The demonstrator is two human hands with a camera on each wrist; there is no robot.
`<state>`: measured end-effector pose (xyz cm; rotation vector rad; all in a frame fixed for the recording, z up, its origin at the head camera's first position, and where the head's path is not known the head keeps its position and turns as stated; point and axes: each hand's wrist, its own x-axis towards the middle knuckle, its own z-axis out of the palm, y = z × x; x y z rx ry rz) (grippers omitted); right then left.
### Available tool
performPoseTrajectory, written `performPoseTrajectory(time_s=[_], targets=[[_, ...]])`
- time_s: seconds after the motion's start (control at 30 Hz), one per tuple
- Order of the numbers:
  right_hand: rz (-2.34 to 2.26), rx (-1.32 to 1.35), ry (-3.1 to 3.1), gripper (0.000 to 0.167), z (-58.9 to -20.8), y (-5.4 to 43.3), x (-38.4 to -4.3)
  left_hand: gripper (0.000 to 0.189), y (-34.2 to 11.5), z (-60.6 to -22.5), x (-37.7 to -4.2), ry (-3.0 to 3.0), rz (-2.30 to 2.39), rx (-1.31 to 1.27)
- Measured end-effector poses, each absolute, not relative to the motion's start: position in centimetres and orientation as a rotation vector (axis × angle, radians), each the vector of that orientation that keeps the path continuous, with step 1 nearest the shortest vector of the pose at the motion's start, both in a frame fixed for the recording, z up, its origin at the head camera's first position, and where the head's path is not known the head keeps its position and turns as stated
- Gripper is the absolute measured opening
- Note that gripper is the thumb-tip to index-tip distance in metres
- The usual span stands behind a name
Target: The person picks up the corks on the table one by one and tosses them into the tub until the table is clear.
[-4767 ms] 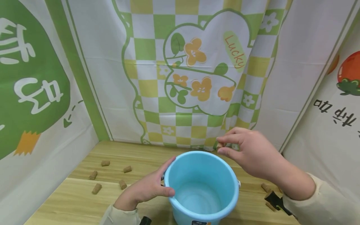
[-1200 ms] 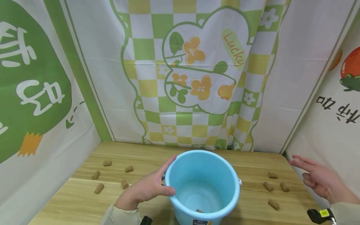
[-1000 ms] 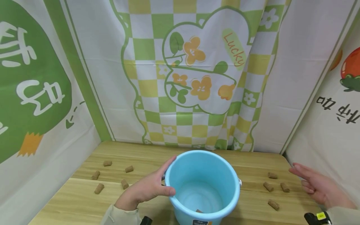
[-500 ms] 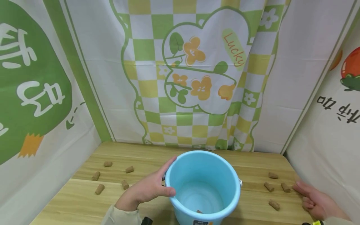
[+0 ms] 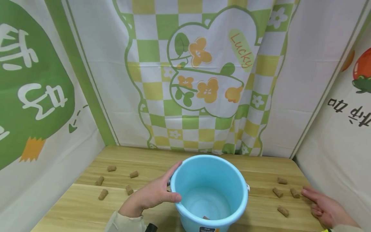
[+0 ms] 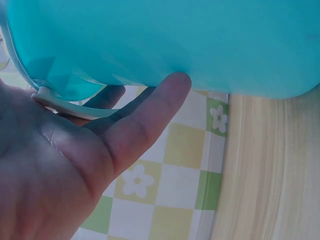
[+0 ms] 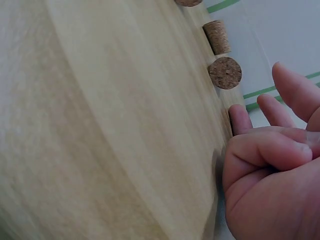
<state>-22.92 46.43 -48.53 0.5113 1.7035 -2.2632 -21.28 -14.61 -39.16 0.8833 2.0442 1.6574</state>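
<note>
A light blue plastic bucket (image 5: 214,178) stands upright on the wooden table, with one cork (image 5: 205,217) partly visible at its bottom. My left hand (image 5: 152,195) holds the bucket's left side, thumb on the rim. In the left wrist view its fingers (image 6: 145,122) reach along the outside wall by the white handle (image 6: 75,107). My right hand (image 5: 328,206) is low at the table's right edge, holding nothing. Its fingertips are right beside the nearest cork (image 5: 295,193). In the right wrist view, some fingers (image 7: 270,150) are curled while others extend.
Other corks lie on the right, such as one at the back (image 5: 282,180) and one nearer (image 5: 283,211). Several more corks (image 5: 102,194) are scattered on the table's left. Printed cloth (image 5: 200,129) hangs behind the table and at both sides.
A cork pinched earlier in my right hand over the bucket is gone from it; one now lies inside. That hand moved right, then down beside the right-hand corks. My left hand stayed on the bucket.
</note>
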Motion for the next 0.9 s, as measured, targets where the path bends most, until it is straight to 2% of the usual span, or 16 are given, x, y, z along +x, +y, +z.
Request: performPoseTrajectory(time_s=[0.03,0.1,0.13,0.17,0.23,0.5,0.8,0.9], targets=[[-2.242,0.509,1.731,0.057,-48.6,46.4,-23.0,0.113,-14.6,-39.2,-21.3,2.047,1.657,0.878],[-2.199,0.494,1.798,0.062,-48.7,46.3,-23.2,0.114,-14.6,-39.2,-21.2,2.049,1.658,0.872],[-2.199,0.490,1.807,0.047,-48.8,46.3,-23.3,0.113,-14.6,-39.2,-21.2,2.050,1.659,0.868],[-2.186,0.485,1.835,0.049,-48.9,46.2,-23.3,0.114,-14.6,-39.2,-21.2,2.055,1.658,0.862],[-2.203,0.457,1.840,0.027,-49.0,46.1,-23.4,0.114,-14.6,-39.2,-21.2,2.054,1.660,0.864],[-2.144,0.405,1.976,0.029,-49.0,45.6,-23.6,0.114,-14.6,-39.2,-21.2,2.038,1.667,0.857],[-2.010,0.466,2.154,0.027,-48.9,45.0,-23.9,0.114,-14.6,-39.2,-21.3,2.038,1.666,0.877],[-1.973,0.469,2.190,0.037,-48.9,44.9,-24.0,0.114,-14.6,-39.2,-21.3,2.050,1.657,0.876]])
